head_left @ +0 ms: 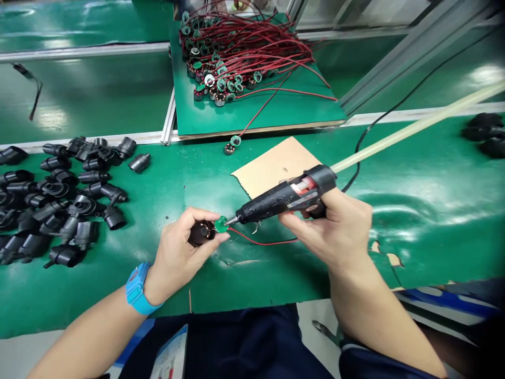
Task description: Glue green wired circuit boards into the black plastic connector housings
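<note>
Left hand (177,255) nearer green board (221,225), grip pinched round black part (200,233); right hand (343,226), grip wrapped round glue gun (272,202), long axis rightward from board.

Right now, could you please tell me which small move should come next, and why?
Perhaps dispense a little glue: the right hand holds the glue gun, its nozzle at the green disc beside the black part in the left hand.

Around the long black plastic glue gun (272,202) with its bright metal nozzle (232,220) and smooth, translucent yellowish stick (410,135), the flat green tabletop (158,189) looks glossy, the angular tan cardboard sheet (276,158) beyond the gun matt, and the tubular black plastic fittings (84,205) left of it satin-smooth.
</note>
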The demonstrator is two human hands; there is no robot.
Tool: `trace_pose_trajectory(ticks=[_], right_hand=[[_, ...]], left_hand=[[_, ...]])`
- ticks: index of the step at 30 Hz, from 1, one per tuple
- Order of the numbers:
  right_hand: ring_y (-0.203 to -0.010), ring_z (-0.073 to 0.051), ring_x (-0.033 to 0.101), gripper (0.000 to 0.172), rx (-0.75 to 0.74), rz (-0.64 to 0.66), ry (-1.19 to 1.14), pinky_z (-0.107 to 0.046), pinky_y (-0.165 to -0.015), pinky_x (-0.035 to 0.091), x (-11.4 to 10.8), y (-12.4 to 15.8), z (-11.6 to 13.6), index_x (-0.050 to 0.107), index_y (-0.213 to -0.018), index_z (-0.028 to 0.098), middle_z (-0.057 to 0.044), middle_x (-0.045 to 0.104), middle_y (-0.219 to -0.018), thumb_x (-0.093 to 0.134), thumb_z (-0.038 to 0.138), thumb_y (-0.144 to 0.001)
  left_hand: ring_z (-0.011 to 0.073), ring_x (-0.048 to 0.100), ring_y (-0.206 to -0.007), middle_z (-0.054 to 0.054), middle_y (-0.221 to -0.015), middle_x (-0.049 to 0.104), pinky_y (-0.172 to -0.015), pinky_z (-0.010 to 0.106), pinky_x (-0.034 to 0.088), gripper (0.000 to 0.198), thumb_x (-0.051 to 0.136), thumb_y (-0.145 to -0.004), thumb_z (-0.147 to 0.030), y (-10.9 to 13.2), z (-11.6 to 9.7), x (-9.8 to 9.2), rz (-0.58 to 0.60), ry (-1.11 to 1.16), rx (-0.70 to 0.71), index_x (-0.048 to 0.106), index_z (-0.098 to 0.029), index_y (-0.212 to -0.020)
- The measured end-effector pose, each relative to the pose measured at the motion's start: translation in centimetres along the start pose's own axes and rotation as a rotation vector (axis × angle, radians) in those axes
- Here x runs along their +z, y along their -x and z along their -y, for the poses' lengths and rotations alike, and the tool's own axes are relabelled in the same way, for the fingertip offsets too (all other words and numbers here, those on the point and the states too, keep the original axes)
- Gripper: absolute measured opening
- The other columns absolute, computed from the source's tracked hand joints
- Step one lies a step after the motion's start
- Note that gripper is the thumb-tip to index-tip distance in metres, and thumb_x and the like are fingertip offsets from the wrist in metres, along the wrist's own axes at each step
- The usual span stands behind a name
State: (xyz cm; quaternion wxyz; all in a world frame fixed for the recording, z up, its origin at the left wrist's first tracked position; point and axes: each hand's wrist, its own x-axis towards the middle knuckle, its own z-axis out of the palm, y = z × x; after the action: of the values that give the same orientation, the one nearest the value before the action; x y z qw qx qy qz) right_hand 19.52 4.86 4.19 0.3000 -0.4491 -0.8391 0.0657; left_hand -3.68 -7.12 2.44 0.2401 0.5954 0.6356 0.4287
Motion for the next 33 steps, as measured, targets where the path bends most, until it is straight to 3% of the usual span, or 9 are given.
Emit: trace_pose_trajectory(ticks=[4,15,23,29,31,33], right_hand=[[-0.052,-0.015,0.055,0.005,-0.008,0.06,-0.053,-0.031,-0.05,0.043,0.2,-0.2,0.1,0.061,-0.082,0.025,0.001,0.061,-0.062,0.062,0.029,-0.08],[-0.053,-0.016,0.056,0.008,-0.037,0.089,-0.074,-0.031,-0.05,0.041,0.2,-0.2,0.0,0.062,-0.092,0.025,0.002,0.059,-0.063,0.061,0.026,-0.084],[-0.061,-0.021,0.063,0.006,-0.15,0.014,0.097,-0.034,-0.053,0.04,-0.1,0.3,0.0,0.064,-0.09,0.024,-0.004,0.068,-0.072,0.06,0.029,-0.091],[-0.056,-0.02,0.055,0.014,-0.293,-0.091,0.271,-0.036,-0.056,0.035,0.1,1.1,-0.2,0.072,-0.099,0.023,-0.004,0.066,-0.065,0.069,0.034,-0.091],[-0.056,-0.019,0.055,0.018,-0.233,-0.049,0.334,-0.035,-0.055,0.032,0.3,0.8,-0.5,0.073,-0.095,0.024,-0.004,0.065,-0.064,0.071,0.04,-0.089],[-0.059,-0.021,0.057,0.025,-0.081,0.041,0.349,-0.034,-0.055,0.032,0.6,0.3,-1.1,0.07,-0.092,0.023,-0.006,0.065,-0.067,0.067,0.048,-0.09]], left_hand=[[0.009,0.059,-0.057,-0.005,-0.073,0.065,-0.052,0.019,0.046,0.026,0.079,-0.087,-0.032,0.1,0.0,0.0,0.006,-0.012,0.003,0.065,-0.024,-0.106],[0.0084,0.059,-0.057,-0.006,-0.073,0.065,-0.052,0.018,0.047,0.026,0.08,-0.086,-0.033,0.2,-0.1,-0.1,-0.016,-0.02,0.023,0.065,-0.023,-0.106],[0.0094,0.06,-0.056,-0.005,-0.072,0.066,-0.051,0.019,0.048,0.025,0.08,-0.086,-0.032,0.1,0.0,0.1,-0.018,-0.019,-0.029,0.066,-0.023,-0.104],[0.0094,0.062,-0.059,-0.004,-0.075,0.067,-0.054,0.019,0.05,0.024,0.08,-0.086,-0.029,0.0,-0.1,0.2,-0.029,0.007,-0.08,0.066,-0.023,-0.104],[0.0094,0.063,-0.06,-0.004,-0.075,0.068,-0.055,0.019,0.051,0.024,0.081,-0.085,-0.03,0.1,-0.2,0.1,-0.033,0.023,-0.071,0.066,-0.023,-0.103],[0.0092,0.063,-0.06,-0.005,-0.076,0.068,-0.056,0.019,0.051,0.025,0.081,-0.084,-0.031,0.1,-0.2,0.0,-0.043,0.027,-0.049,0.066,-0.024,-0.103]])
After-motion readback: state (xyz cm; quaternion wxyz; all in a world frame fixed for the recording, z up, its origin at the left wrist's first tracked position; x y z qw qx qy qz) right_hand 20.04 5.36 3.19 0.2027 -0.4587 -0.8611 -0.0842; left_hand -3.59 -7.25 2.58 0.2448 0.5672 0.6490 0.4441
